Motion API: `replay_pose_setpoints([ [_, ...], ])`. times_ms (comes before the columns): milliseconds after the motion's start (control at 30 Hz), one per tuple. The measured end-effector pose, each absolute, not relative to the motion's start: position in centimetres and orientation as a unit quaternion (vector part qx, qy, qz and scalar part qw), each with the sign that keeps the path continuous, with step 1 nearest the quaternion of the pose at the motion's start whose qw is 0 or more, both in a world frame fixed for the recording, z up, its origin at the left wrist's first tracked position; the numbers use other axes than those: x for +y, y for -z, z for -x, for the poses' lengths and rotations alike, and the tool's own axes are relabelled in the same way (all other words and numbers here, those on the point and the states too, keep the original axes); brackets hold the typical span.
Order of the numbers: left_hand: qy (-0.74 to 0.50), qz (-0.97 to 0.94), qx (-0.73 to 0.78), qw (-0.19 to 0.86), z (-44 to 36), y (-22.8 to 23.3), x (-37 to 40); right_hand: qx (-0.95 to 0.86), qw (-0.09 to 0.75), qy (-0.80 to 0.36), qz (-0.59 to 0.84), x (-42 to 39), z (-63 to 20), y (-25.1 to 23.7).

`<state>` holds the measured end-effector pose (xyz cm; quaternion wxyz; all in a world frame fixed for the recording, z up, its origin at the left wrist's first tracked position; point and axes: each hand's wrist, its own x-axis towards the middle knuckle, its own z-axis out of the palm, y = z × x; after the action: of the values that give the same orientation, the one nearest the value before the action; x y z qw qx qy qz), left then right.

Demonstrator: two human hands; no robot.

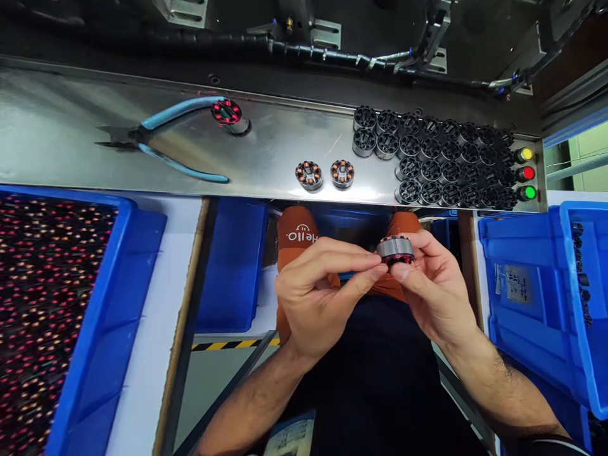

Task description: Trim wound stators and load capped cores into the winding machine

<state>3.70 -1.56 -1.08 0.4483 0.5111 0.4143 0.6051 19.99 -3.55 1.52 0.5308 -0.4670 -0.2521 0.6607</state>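
I hold a small wound motor core (396, 249) in front of me, below the near edge of the steel counter (71, 133), over my lap. My left hand (316, 285) pinches it from the left with thumb and forefinger, and my right hand (434, 285) cradles it from the right, so both hands are clamped on the one piece. To do this well, I judge I should grip the metal rim only, keep fingertips off the red windings, and turn it slowly. Two finished cores (325, 175) sit near the counter's front edge, black cores (441, 164) crowd its right end, cutters (161, 142) lie left.
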Motion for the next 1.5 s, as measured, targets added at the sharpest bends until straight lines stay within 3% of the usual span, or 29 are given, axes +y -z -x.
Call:
replay_pose_setpoints([
  [100, -0.57, -0.336, 0.415, 0.625, -3.1, 2.8, -1.3, -0.223, 0.535, -0.666, 0.47, -3.4, -20.1, -1.3],
  [167, -0.568, -0.252, 0.436, 0.651, -2.2, 4.0, -0.9, -0.227, 0.53, -0.66, 0.481, -3.2, -20.6, -1.5],
  [233, -0.622, -0.28, 0.478, 0.553, -1.1, 4.4, -0.6, -0.272, 0.515, -0.639, 0.502, -3.0, -21.3, -1.9],
  [300, -0.651, -0.432, 0.495, 0.38, -0.3, 3.5, -0.8, -0.35, 0.487, -0.593, 0.537, -2.9, -22.0, -2.4],
  [367, -0.585, -0.629, 0.466, 0.214, -0.2, 1.7, -1.2, -0.413, 0.462, -0.548, 0.562, -2.8, -22.3, -2.9],
  [433, -0.491, -0.751, 0.421, 0.134, -0.7, -0.4, -1.6, -0.436, 0.456, -0.534, 0.562, -2.7, -22.1, -3.5],
  [600, -0.449, -0.735, 0.439, 0.256, -2.1, -2.2, -1.8, -0.445, 0.427, -0.559, 0.554, -2.6, -21.4, -4.7],
  [967, -0.486, -0.675, 0.449, 0.328, -2.5, -1.9, -1.3, -0.506, 0.428, -0.531, 0.528, -3.3, -25.0, -3.9],
  [1267, -0.465, -0.67, 0.46, 0.351, -2.4, -1.9, -2.1, -0.557, 0.397, -0.471, 0.557, -4.1, -23.9, -4.6],
  [1500, -0.44, -0.721, 0.448, 0.293, -2.4, -2.1, -2.2, -0.629, 0.372, -0.402, 0.552, -3.9, -23.7, -4.6],
])
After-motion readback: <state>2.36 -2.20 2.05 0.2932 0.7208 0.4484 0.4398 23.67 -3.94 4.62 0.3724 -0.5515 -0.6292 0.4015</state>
